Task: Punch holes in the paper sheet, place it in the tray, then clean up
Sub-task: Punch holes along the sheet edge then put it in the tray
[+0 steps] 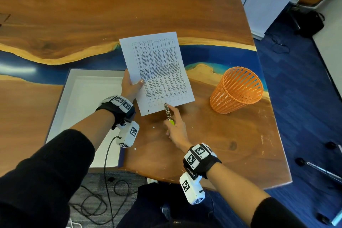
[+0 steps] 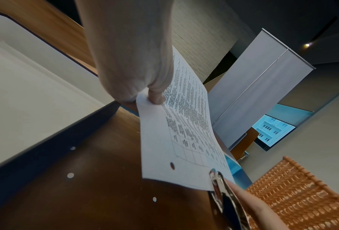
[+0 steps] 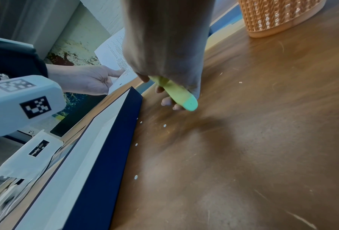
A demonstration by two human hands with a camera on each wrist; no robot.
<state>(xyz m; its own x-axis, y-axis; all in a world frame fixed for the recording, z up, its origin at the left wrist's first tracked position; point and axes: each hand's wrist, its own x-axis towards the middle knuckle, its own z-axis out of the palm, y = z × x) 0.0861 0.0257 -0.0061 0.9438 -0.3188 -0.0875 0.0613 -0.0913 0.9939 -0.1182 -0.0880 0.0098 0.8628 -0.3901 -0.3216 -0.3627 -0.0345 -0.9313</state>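
Observation:
A printed paper sheet (image 1: 157,72) is held above the table, pinched at its left edge by my left hand (image 1: 132,84); the left wrist view shows the thumb on the sheet (image 2: 174,124). One punched hole shows near its lower left corner (image 2: 172,165). My right hand (image 1: 175,126) grips a metal hole punch (image 1: 167,112) with green handles (image 3: 176,91), and its head sits over the sheet's near edge (image 2: 215,177). The white tray (image 1: 74,102) with dark blue walls (image 3: 109,140) lies on the table to the left.
An orange mesh waste basket (image 1: 236,89) stands on the table to the right. Several small white paper dots (image 2: 70,175) lie on the wood near the tray's wall (image 3: 136,177). The table's near edge and right edge are close.

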